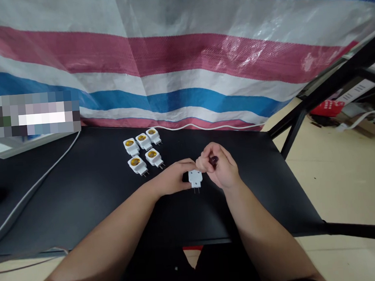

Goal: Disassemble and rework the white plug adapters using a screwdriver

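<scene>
L hand [169,178] was bent round a white plug-in lamp socket [195,179] w/ fingers over its top edge, two metal prongs pointing toward the person; the socket sat on or just above the black table [82,200], can't tell which. R hand [218,166] was clenched next to it, pinching a small dark piece [213,160] btwn fingers and thumb, too small to tell what it was. The two hands touched at the fingers.

Five more white sockets [143,141] w/ brass centres stood in two rows beyond the hands, three behind, two in front. A white cable [206,127] ran along the far table edge, a grey cable [38,182] across the left side. Behind hung a striped woven tarp [181,58] – red, white, blue. To the right, a black metal frame [333,90] and pale floor [340,180], w/ a red item [326,108] among clutter beyond.
</scene>
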Available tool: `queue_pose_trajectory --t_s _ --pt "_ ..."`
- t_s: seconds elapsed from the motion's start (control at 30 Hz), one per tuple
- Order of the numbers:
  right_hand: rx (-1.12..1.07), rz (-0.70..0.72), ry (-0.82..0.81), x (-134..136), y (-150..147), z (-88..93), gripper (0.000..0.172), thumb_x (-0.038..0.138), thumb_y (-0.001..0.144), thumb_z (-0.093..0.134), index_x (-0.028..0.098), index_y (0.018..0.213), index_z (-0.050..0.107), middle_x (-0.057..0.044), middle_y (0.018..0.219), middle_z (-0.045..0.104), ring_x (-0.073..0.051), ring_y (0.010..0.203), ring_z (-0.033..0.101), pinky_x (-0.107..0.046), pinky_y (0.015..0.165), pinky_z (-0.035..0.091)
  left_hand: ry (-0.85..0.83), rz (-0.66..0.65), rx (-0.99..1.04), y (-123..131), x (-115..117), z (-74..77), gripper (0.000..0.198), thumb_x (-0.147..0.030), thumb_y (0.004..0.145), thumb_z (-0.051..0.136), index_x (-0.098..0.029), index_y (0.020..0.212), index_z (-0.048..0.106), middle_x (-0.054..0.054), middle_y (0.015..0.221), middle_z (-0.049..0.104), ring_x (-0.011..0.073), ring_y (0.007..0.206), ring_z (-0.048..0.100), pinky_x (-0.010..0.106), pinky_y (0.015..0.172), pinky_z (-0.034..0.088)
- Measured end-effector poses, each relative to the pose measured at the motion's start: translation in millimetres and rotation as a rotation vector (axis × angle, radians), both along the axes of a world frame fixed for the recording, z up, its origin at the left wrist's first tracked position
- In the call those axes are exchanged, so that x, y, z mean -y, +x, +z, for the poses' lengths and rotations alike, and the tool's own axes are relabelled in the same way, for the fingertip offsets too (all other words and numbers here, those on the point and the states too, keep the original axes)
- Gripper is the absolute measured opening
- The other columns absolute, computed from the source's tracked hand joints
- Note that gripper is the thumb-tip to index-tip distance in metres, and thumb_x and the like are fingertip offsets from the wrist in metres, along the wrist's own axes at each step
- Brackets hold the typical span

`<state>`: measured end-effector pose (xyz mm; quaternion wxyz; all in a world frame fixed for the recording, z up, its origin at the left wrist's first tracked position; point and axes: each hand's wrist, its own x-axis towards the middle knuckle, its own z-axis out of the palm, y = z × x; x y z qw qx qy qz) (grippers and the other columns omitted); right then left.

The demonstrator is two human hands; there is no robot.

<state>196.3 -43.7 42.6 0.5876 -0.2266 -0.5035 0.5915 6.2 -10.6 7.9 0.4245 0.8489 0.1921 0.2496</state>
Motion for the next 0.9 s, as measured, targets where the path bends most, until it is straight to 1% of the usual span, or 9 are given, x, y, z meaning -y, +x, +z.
queue_pose_trajectory --t_s 0.03,0.1,0.17,0.27,0.4,0.53,0.73,0.83,0.9 --pt "-0.018 0.004 -0.016 0 -1 2.3 0.043 0.065 0.107 0.052 0.025 0.090 0.057 0.009 0.051 0.035 -0.012 0.047 0.030 -0.029 0.054 0.030 -0.001 0.002 -0.004 0 0 0.2 0.046 -0.012 0.087 0.077 -0.025 0.132 0.075 0.009 0.119 0.069 0.0245 0.113 0.067 0.042 0.104 0.054" --pt "-0.032 -0.012 -0.033 1 -1 6.4 0.048 0.074 0.100 0.056 0.028 0.091 0.051 0.010 0.054 0.031 -0.012 0.048 0.024 -0.028 0.052 0.028 -0.002 0.000 -0.001 0 0 0.3 0.046 -0.014 0.088 0.077 -0.024 0.133 0.075 0.009 0.119 0.069 0.0240 0.110 0.068 0.041 0.102 0.055" --pt "-0.032 -0.042 -0.027 2 0 9.6 0.050 0.076 0.095 0.062 0.029 0.090 0.046 0.009 0.059 0.031 -0.013 0.051 0.024 -0.028 0.052 0.028 -0.002 -0.002 0.001 -1 0 0.0 0.047 -0.015 0.089 0.078 -0.024 0.134 0.075 0.010 0.121 0.069 0.0237 0.110 0.068 0.040 0.101 0.055" --pt "-0.058 -0.089 -0.001 2 2 12.2 0.047 0.071 0.096 0.064 0.029 0.089 0.045 0.008 0.063 0.030 -0.014 0.054 0.025 -0.029 0.054 0.029 -0.003 0.010 -0.002 0 0 -0.8 0.048 -0.015 0.088 0.078 -0.025 0.135 0.074 0.009 0.121 0.069 0.0231 0.109 0.069 0.038 0.097 0.055" --pt "-0.104 -0.104 0.003 4 0 10.6 0.040 0.065 0.099 0.062 0.029 0.093 0.046 0.006 0.068 0.035 -0.015 0.058 0.031 -0.031 0.060 0.032 -0.008 0.013 -0.002 0 0 -1.2 0.046 -0.013 0.087 0.077 -0.024 0.132 0.074 0.009 0.118 0.069 0.0227 0.108 0.068 0.036 0.094 0.055" --pt "-0.076 -0.074 -0.014 5 -8 4.3 0.036 0.059 0.099 0.064 0.029 0.094 0.045 0.004 0.072 0.041 -0.016 0.063 0.038 -0.032 0.064 0.036 0.004 0.021 0.004 1 0 -2.8 0.039 -0.015 0.086 0.078 -0.022 0.125 0.076 0.009 0.116 0.070 0.0244 0.109 0.067 0.039 0.099 0.055" --pt "-0.029 -0.025 0.049 3 -9 -4.3 0.029 0.050 0.104 0.065 0.028 0.094 0.048 0.004 0.077 0.048 -0.015 0.066 0.043 -0.032 0.065 0.039 0.007 0.031 0.006 1 0 -5.0 0.042 -0.012 0.085 0.077 -0.023 0.126 0.076 0.008 0.114 0.070 0.0260 0.111 0.067 0.041 0.098 0.055" --pt "0.045 -0.081 0.133 3 -7 -8.7 0.025 0.045 0.103 0.069 0.028 0.097 0.051 0.002 0.085 0.055 -0.014 0.068 0.051 -0.032 0.065 0.043 0.017 0.035 0.011 1 0 -5.5 0.046 -0.010 0.084 0.077 -0.024 0.127 0.075 0.008 0.116 0.070 0.0264 0.112 0.067 0.041 0.098 0.055" --pt "0.141 -0.200 0.229 4 -6 -11.6 0.022 0.038 0.099 0.075 0.028 0.098 0.056 0.000 0.095 0.060 -0.016 0.075 0.058 -0.034 0.068 0.047 0.023 0.031 0.014 1 -1 -6.2 0.042 -0.011 0.084 0.078 -0.023 0.124 0.075 0.008 0.116 0.071 0.0258 0.110 0.067 0.039 0.095 0.055"
